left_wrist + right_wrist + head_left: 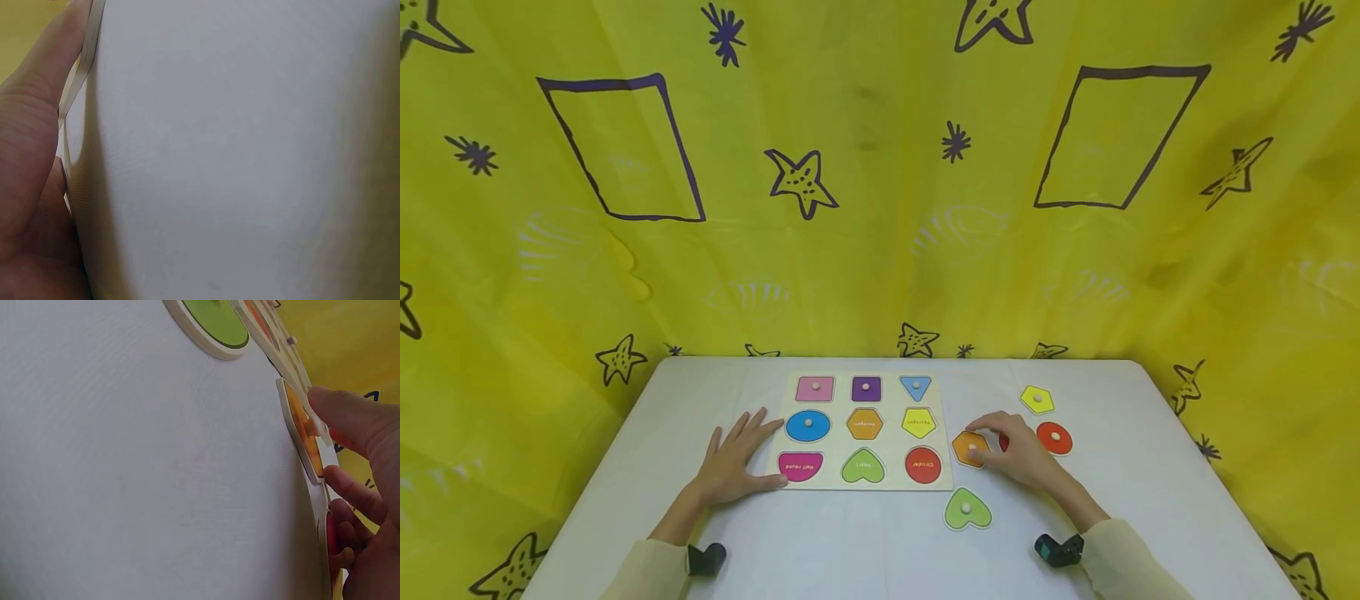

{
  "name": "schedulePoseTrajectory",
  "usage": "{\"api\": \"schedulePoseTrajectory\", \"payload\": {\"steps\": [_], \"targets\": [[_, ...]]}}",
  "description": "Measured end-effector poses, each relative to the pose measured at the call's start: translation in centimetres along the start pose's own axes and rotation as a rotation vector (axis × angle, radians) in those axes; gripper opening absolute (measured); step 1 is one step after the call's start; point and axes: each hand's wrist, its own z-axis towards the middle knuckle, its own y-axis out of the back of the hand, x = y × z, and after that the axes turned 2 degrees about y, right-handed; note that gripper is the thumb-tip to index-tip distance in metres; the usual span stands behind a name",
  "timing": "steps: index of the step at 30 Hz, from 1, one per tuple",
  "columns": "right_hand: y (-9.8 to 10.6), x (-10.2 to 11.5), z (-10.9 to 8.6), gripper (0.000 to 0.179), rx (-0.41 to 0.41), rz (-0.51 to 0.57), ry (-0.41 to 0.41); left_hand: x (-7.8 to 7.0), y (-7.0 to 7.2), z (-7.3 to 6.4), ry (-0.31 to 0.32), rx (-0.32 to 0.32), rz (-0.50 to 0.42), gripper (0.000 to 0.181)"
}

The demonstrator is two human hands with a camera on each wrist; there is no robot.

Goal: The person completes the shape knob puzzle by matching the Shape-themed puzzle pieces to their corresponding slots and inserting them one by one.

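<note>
My left hand [730, 467] lies spread at the left edge of a wooden shape puzzle board [891, 483], thumb and fingertips touching it. The thumb [37, 81] also shows against the board's edge in the left wrist view. My right hand [1018, 450] holds an orange hexagon piece [964, 447] beside the board's right edge, thumb and index finger at the piece. In the right wrist view the hexagon's knob [314, 427] stands between them. Partly hidden under that hand is a dark red piece [1003, 442]. A green heart piece [967, 510] lies just nearer.
A yellow pentagon piece [1037, 399] and a red circle piece [1055, 438] lie right of my right hand. Knobbed pieces sit in the board, including a blue oval [807, 426] and a purple square [866, 388]. A yellow curtain [865, 275] surrounds the white table [850, 550].
</note>
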Motion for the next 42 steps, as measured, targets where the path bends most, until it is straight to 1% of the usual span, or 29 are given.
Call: {"api": "schedulePoseTrajectory", "payload": {"steps": [4, 11, 20, 28, 42], "targets": [[-0.23, -0.50, -0.08, 0.028, -0.011, -0.004, 0.012, 0.01, -0.05, 0.02, -0.002, -0.002, 0.010, 0.097], [-0.39, -0.61, -0.01, 0.021, -0.015, 0.002, -0.001, -0.29, 0.18, -0.11, -0.005, -0.006, -0.003, 0.098], [-0.49, -0.80, 0.07, 0.011, -0.011, -0.009, -0.018, -0.14, 0.21, -0.02, 0.000, -0.007, 0.000, 0.098], [-0.54, -0.72, -0.04, 0.011, -0.017, -0.011, 0.003, -0.33, 0.30, -0.11, 0.002, -0.006, -0.005, 0.098], [-0.56, -0.59, -0.08, 0.009, -0.025, -0.002, 0.000, -0.31, 0.15, -0.10, 0.009, 0.003, 0.010, 0.098]]}}
